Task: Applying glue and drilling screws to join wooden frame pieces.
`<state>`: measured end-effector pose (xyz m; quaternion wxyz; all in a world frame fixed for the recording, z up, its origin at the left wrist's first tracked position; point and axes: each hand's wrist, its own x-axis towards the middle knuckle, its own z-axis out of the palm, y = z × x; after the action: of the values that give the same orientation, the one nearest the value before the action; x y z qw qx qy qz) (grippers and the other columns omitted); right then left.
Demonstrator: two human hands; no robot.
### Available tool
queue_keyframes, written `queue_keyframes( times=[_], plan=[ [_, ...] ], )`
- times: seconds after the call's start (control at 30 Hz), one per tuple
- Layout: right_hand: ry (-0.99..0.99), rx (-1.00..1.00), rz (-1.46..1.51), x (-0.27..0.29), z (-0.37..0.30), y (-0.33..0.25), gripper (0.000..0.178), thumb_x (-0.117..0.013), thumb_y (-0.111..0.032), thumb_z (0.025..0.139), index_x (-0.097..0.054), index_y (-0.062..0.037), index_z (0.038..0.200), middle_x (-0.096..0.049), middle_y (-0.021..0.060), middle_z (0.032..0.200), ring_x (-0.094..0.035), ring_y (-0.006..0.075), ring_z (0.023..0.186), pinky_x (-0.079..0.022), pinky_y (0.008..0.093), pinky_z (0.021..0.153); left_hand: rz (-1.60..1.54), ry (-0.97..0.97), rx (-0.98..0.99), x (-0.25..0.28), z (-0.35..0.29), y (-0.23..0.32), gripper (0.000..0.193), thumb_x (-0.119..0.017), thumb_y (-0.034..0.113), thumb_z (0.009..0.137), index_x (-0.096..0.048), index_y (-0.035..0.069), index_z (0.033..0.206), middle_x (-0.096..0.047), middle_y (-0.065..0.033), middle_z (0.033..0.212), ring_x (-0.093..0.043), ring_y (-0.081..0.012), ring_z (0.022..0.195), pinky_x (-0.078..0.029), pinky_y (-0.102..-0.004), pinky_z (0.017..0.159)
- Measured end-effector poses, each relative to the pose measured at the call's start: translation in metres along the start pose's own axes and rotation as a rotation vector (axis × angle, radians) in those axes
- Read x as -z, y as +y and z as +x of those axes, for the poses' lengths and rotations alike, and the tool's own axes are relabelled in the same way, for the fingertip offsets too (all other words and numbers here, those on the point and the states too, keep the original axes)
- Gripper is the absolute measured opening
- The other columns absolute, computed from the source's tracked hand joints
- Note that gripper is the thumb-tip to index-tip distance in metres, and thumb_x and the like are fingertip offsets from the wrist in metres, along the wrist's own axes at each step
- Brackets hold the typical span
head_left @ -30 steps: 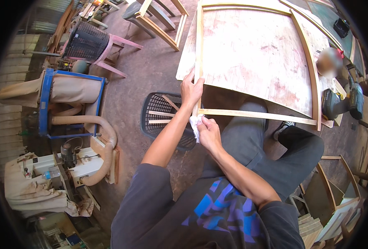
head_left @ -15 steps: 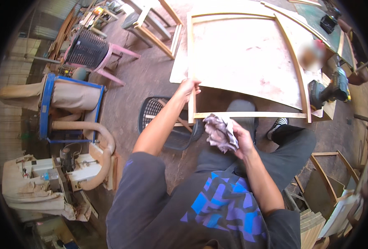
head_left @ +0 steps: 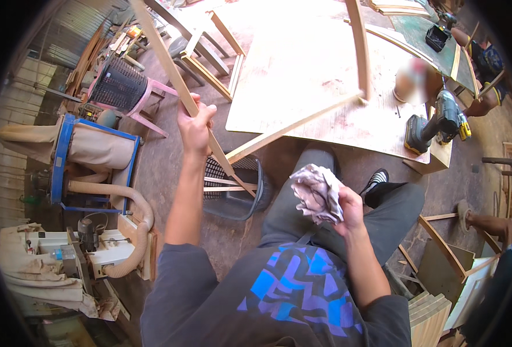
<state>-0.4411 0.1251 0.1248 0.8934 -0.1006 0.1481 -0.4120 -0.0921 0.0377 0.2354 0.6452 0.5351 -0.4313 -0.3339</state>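
My left hand (head_left: 195, 127) is closed around one long side bar of a light wooden frame (head_left: 296, 124), left of my knees. The frame is tilted and raised at an angle; one corner is nearest me, above a dark basket (head_left: 260, 191), and its far side bar stands over the pale board tabletop (head_left: 302, 69). In my right hand (head_left: 351, 213), over my lap, is a crumpled, stained whitish rag (head_left: 315, 194), held apart from the frame. The frame's upper end runs out of view.
A cordless drill (head_left: 444, 118) stands at the board's right edge, near a blurred container (head_left: 407, 87). Wood strips lie in the basket. Left are a pink chair (head_left: 155, 89) and a blue-framed dust collector (head_left: 59, 159) with its hose. Another person's arm (head_left: 493, 225) shows at right, beside more wooden frames (head_left: 446, 251).
My left hand has moved left and turned the wooden frame, which was lying square over the board and is now tilted. The rag has come away from the frame's near bar.
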Motion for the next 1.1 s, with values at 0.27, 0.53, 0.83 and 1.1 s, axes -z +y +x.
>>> queue_keyframes(
  times=[0.27,0.53,0.83,1.1],
  plan=[
    [0.053,0.303,-0.628,0.023,0.082,0.018,0.033,-0.049,-0.005,0.098,-0.064,0.0046,0.126,-0.071,0.0099,0.106,-0.067,0.0127,0.092,-0.054,0.0277,0.083,0.138,0.22,-0.552,-0.026,-0.018,-0.087,0.023,-0.071,-0.005,0.086,-0.06,0.007,0.102,-0.052,0.004,0.076,-0.047,-0.0048,0.06,-0.037,-0.0193,0.054],
    [0.02,0.169,-0.722,0.005,0.176,0.06,0.032,-0.047,-0.003,0.097,-0.066,0.0007,0.123,-0.071,0.006,0.099,-0.067,0.0117,0.08,-0.055,0.0265,0.072,-0.024,0.108,-0.45,-0.016,-0.023,-0.109,0.028,-0.067,0.031,0.097,-0.051,0.009,0.09,-0.048,0.0015,0.071,-0.046,-0.0073,0.056,-0.041,-0.0221,0.05],
    [0.016,0.266,-1.297,-0.025,0.225,0.08,0.036,-0.057,-0.01,0.088,-0.069,0.0004,0.12,-0.073,0.0251,0.098,-0.075,0.028,0.075,-0.059,0.04,0.075,-0.089,0.143,-0.426,-0.021,-0.031,-0.122,0.076,-0.06,0.082,0.082,-0.048,0.008,0.091,-0.044,0.0011,0.073,-0.045,-0.0067,0.059,-0.04,-0.0202,0.053],
    [0.002,0.051,-0.6,-0.006,0.214,0.045,0.042,-0.043,-0.003,0.103,-0.046,0.004,0.144,-0.07,0.0174,0.113,-0.073,0.019,0.082,-0.06,0.0296,0.057,-0.138,0.145,-0.358,-0.01,-0.018,-0.124,0.073,-0.059,0.082,0.082,-0.046,0.01,0.09,-0.045,0.001,0.077,-0.047,-0.0064,0.061,-0.042,-0.0201,0.053]
  ],
)
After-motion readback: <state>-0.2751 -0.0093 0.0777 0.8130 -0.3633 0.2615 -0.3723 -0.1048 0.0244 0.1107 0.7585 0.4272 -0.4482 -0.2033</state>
